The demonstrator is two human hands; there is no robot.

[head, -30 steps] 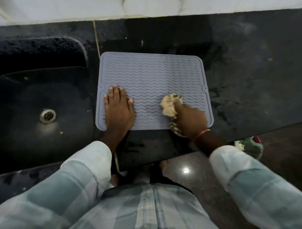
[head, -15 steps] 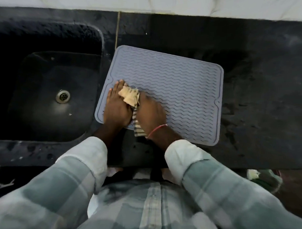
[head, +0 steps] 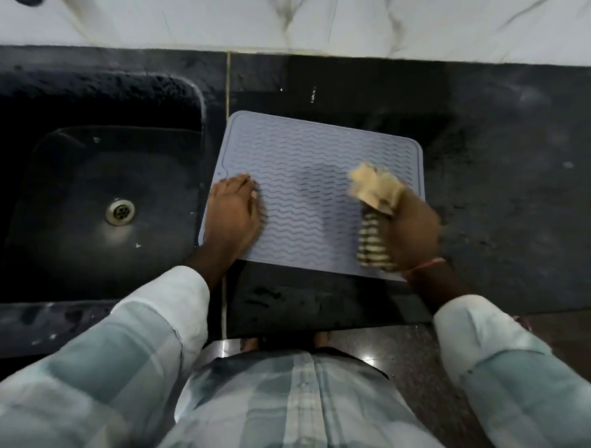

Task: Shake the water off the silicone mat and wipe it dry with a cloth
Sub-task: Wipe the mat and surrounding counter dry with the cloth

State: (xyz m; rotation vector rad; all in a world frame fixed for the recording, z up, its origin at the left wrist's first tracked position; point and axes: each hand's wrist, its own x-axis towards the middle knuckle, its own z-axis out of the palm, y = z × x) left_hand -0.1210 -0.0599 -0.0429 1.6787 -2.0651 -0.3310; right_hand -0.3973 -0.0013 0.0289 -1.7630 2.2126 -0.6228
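We find no readable text, labels, brands, numbers or signs anywhere in the frame.

A mat (head: 306,190) is lying on a counter (head: 504,189) at frame centre, a sink (head: 95,197) sitting left; one hand (head: 233,216) is resting on its left edge, another (head: 411,229), holding a cloth (head: 373,187), on its right.
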